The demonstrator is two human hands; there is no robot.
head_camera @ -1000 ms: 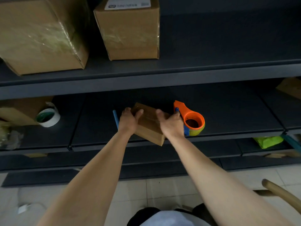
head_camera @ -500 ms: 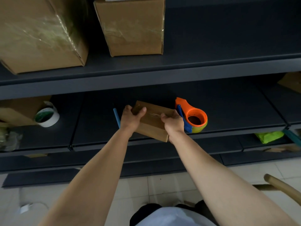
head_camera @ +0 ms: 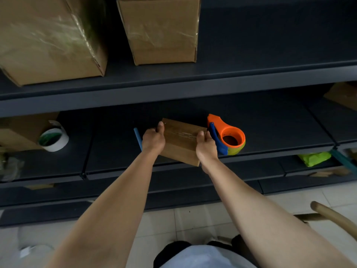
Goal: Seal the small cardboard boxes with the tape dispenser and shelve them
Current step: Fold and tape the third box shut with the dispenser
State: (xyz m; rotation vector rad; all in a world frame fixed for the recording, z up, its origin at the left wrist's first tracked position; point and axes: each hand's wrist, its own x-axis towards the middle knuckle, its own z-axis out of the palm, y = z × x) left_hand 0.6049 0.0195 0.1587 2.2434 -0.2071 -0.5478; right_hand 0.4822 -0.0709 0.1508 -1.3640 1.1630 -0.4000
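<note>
Holding, head view: left grip (head_camera: 153, 140) and right grip (head_camera: 206, 147) both clasp the small box (head_camera: 181, 145), one on each short side. Thumbs are on the top face, fingers curl round the sides, and neither grip is released. The box sits tilted at the front of the middle shelf (head_camera: 280, 132), its near corner past the shelf lip. Cannot tell whether its underside touches the shelf. A shiny tape strip runs along the top face between the two thumbs, so it looks sealed.

The tape dispenser (head_camera: 229, 138), orange with a blue part, stands on the same shelf just beside the right grip. A blue stick (head_camera: 137, 138) lies just left of the left grip. A white tape roll (head_camera: 54, 139) is well apart to the left. Two big boxes (head_camera: 160, 29) sit on the upper shelf.

Judgement: the box is likely light, since both grips carry it at full reach. The cardboard is stiff, but the walls would dent under a hard squeeze. The taped strip is likely slick, so hold the bare cardboard sides near the middle, thumbs on top, and keep it level when shelving.
</note>
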